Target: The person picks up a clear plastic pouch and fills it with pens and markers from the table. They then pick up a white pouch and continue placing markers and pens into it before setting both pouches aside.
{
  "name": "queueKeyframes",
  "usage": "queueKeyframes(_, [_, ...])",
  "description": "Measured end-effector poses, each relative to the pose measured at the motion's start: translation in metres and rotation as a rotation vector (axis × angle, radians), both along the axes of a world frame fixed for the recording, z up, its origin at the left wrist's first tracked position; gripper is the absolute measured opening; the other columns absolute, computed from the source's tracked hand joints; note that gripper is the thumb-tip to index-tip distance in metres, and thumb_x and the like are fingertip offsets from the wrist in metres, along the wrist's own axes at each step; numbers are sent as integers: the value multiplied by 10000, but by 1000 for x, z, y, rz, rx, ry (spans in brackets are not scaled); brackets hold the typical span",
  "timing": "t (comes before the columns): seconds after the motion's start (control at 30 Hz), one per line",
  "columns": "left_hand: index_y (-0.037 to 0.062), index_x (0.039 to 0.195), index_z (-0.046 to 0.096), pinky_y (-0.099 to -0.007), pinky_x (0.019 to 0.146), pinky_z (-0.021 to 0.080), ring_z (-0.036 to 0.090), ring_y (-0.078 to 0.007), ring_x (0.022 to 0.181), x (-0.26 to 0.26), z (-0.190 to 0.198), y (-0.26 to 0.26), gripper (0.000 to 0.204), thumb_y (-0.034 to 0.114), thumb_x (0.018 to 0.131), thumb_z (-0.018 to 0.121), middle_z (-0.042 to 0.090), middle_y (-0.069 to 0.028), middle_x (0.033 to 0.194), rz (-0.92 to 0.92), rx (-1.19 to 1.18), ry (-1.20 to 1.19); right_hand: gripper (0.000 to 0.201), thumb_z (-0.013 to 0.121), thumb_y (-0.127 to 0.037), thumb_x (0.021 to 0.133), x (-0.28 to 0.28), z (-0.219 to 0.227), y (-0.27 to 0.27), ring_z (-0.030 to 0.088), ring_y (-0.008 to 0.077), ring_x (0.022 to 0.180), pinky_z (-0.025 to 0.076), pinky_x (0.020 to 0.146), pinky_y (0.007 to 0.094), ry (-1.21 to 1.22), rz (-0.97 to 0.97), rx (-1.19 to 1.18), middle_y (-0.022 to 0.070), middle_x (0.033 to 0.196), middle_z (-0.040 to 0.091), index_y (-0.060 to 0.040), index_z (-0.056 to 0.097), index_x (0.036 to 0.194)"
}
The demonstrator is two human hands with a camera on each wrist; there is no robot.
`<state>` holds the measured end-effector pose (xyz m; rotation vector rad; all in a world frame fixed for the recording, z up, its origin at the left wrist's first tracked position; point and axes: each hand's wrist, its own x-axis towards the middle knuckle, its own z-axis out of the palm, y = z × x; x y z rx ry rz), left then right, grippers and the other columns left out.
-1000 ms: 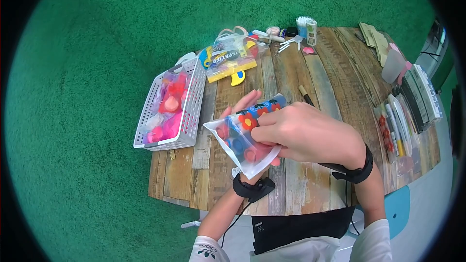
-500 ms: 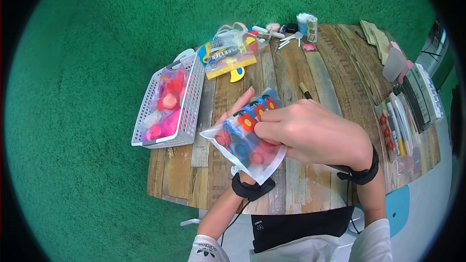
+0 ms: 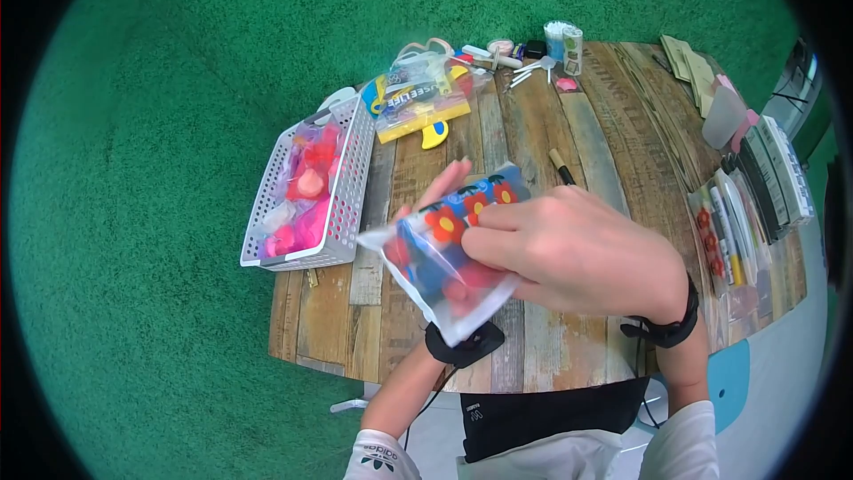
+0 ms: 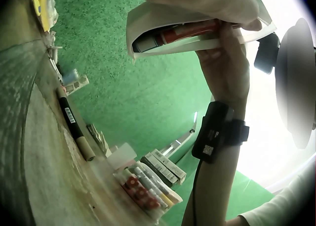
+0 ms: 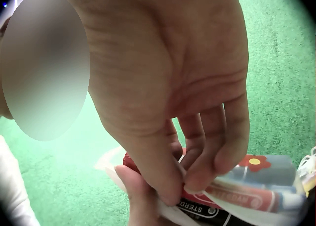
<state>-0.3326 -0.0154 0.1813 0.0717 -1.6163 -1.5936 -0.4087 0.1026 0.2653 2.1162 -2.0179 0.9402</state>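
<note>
A clear plastic pouch with a white rim and red flowers on blue stands tilted between both hands. Red, blue and black markers fill it; the left wrist view looks into its mouth past a red marker. My left hand holds the pouch from beneath and behind, mostly hidden by it, its thumb at the rim. From the right, my right hand has its fingers bent and thumb and fingertips together at the pouch mouth, by the red marker. I cannot tell whether they pinch marker or plastic.
A white basket of pink and red items stands at the left. Behind it lies a yellow-edged bag. A black-and-tan marker lies beyond the right hand. Stationery packs line the right edge; cotton swabs stand at the back.
The pouch tilts and its white rim swings, dipping and then shifting left. My right hand has moved slightly right and toward the body, fingers still bent at the pouch.
</note>
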Motion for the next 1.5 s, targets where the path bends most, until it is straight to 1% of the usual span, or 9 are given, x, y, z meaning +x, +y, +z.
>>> queueKeyframes(0.23, [78, 1508, 107, -439, 1031, 412, 491, -340, 1233, -14, -25, -2, 1034, 820, 833, 355, 384, -231, 1436, -256, 188, 161, 231, 702, -110, 703, -13, -11, -12, 598, 357, 622, 455, 541, 428, -107, -99, -71, 143, 654, 567, -29, 538, 846])
queueKeyframes(0.33, [84, 1465, 305, -436, 1092, 339, 470, -267, 1277, -16, -31, -10, 919, 788, 884, 202, 452, -113, 1411, -843, 658, 541, 215, 696, -108, 717, -20, -10, -12, 595, 350, 585, 455, 546, 409, -196, -152, -106, 154, 619, 570, 1, 554, 835])
queueKeyframes(0.37, [71, 1431, 354, -410, 1035, 407, 513, -247, 1218, -9, -28, -5, 789, 691, 957, 236, 501, -112, 1345, -408, 487, 195, 210, 695, -108, 720, -23, -10, -12, 596, 345, 577, 457, 544, 402, -215, -171, -100, 160, 615, 572, 7, 555, 825])
queueKeyframes(0.5, [80, 1349, 457, -427, 813, 552, 628, -260, 1024, -16, -34, -20, 676, 618, 994, 254, 594, -117, 1162, -779, 775, -43, 206, 700, -116, 751, -38, -20, -17, 587, 317, 537, 455, 528, 374, -280, -190, -117, 170, 600, 567, 20, 552, 796])
queueKeyframes(0.67, [95, 1396, 425, -413, 963, 491, 590, -212, 1118, -23, -36, -13, 600, 545, 1019, 301, 574, -93, 1251, -605, 924, -160, 229, 702, -128, 797, -55, -23, -15, 571, 223, 530, 443, 530, 353, -554, -211, 77, 129, 608, 569, 32, 538, 784])
queueKeyframes(0.73, [67, 1264, 514, -409, 821, 528, 636, -257, 883, -27, -33, -9, 433, 392, 1012, 377, 637, -116, 1003, -527, 991, -102, 239, 704, -129, 812, -62, -31, -17, 553, 168, 552, 439, 535, 332, -542, -177, 58, 102, 624, 566, 37, 534, 790])
queueKeyframes(1.0, [68, 1225, 537, -385, 812, 517, 627, -232, 910, -26, -64, -24, 508, 481, 1012, 331, 630, -112, 1040, -736, 844, -62, 251, 630, -171, 903, -48, -26, -22, 612, 165, 601, 452, 537, 327, -757, -180, 236, 83, 651, 579, 20, 504, 801])
queueKeyframes(1.27, [41, 1226, 549, -464, 905, 489, 626, -284, 953, -23, -55, -18, 425, 354, 1007, 361, 642, -107, 1072, -594, 996, -137, 136, 579, -72, 807, -59, -51, -24, 604, 426, 659, 450, 597, 462, -351, -402, 41, 244, 691, 594, 47, 516, 821])
queueKeyframes(1.5, [67, 1151, 575, -450, 894, 511, 640, -261, 933, -26, -45, -18, 398, 385, 1017, 375, 654, -103, 1030, -564, 1003, -196, 114, 599, -52, 801, -64, -43, -19, 609, 421, 675, 458, 607, 456, -269, -424, -42, 230, 676, 598, 51, 553, 810])
